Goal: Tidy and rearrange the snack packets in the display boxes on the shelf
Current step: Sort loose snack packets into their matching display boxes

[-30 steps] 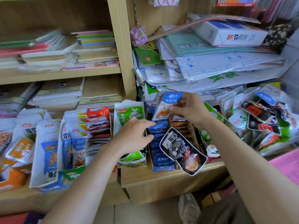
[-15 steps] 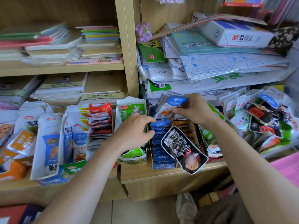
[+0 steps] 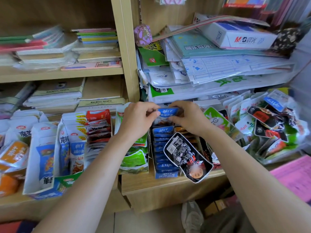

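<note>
Snack packets (image 3: pixel 164 154) with blue tops stand packed in a row in a narrow blue display box (image 3: pixel 166 174) on the wooden shelf (image 3: pixel 151 184). Both hands meet over the back end of that box and hold one blue packet (image 3: pixel 168 111) upright between them, just above the row. The left hand (image 3: pixel 138 122) pinches the packet's left edge between thumb and curled fingers. The right hand (image 3: pixel 190 119) has its fingers curled round the right edge.

A black packet (image 3: pixel 186 155) lies tilted across the front right corner of the blue box, its lower end reaching the shelf's front edge. Just left of the blue box, partly under the left wrist, a green box (image 3: pixel 134 158) holds green packets. Further left stand a box of red and dark packets (image 3: pixel 99 130) and a white box (image 3: pixel 42 158) with tall white and blue packets.

At the right, a loose heap of packets (image 3: pixel 269 126) in white, black, green and blue lies jumbled on the same shelf. Whether the heap sits in a bag or a tray cannot be told.

Above the hands a stack of papers (image 3: pixel 218 68) fills the compartment, with a white carton (image 3: pixel 239 37) on top and a purple patterned pouch (image 3: pixel 143 35) near the upright post. Notebooks (image 3: pixel 58 51) lie stacked in the left compartment.
</note>
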The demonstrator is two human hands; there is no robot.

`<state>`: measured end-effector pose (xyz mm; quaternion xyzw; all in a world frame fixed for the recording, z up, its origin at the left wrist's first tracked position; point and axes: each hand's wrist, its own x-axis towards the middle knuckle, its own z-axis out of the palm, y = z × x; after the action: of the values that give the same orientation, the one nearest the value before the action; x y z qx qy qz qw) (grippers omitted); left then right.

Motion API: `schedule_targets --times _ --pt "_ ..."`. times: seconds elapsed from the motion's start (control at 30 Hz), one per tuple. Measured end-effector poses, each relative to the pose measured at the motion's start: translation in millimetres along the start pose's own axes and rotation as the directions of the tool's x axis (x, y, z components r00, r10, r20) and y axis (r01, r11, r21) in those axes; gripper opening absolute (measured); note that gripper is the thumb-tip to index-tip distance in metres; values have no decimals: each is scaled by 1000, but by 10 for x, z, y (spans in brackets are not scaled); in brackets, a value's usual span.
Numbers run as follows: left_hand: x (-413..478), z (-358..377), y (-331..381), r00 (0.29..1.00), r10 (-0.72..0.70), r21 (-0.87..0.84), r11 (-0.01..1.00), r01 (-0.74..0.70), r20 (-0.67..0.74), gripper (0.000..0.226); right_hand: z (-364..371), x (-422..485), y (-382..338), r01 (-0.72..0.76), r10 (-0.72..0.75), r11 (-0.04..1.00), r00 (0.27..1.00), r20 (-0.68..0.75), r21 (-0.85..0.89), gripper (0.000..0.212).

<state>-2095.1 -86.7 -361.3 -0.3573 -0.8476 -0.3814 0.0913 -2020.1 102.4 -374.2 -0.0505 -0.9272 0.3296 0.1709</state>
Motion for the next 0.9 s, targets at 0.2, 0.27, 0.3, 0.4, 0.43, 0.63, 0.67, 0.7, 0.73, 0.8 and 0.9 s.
schedule_targets --times 0.2,0.27,0.3,0.4,0.43,0.63,0.67,0.7,0.73,0.8,0.9 --pt "243 -14 45 995 -11 144 990 -4 100 17 -61 -21 3 48 -46 999 990 -133 11 22" --pt "282 -5 30 993 -33 181 983 12 114 19 -42 -12 -20 43 -50 998 987 -151 -47 23" --pt "286 2 18 992 -41 196 980 18 116 20 -26 -3 -42 48 -60 996 985 -160 -74 23" --pt "292 35 -47 985 -77 250 968 37 153 20 43 38 -100 56 -75 986 990 -119 -156 24" --pt "290 44 -64 979 -87 288 957 31 184 20 77 52 -110 48 -64 979 995 -79 -199 24" --pt "244 49 -126 963 -60 360 932 -40 263 25 44 33 -57 -25 19 988 999 -41 -153 33" --pt "237 43 -145 962 -62 325 945 -29 265 27 6 15 -44 -37 32 993 998 -50 -113 35" --pt "229 39 -161 961 -62 299 954 -23 270 29 -32 -8 -41 -34 30 997 998 -63 -75 34" --pt "219 41 -176 961 -59 287 958 -22 271 30 -70 -32 -51 -14 10 999 996 -84 -48 32" --pt "194 55 -172 968 -41 294 955 -35 249 30 -133 -94 -74 49 -52 998 993 -110 -34 26" --pt "167 83 -124 984 17 284 956 -67 176 33 -189 -226 -65 126 -127 988 992 -2 -92 35"
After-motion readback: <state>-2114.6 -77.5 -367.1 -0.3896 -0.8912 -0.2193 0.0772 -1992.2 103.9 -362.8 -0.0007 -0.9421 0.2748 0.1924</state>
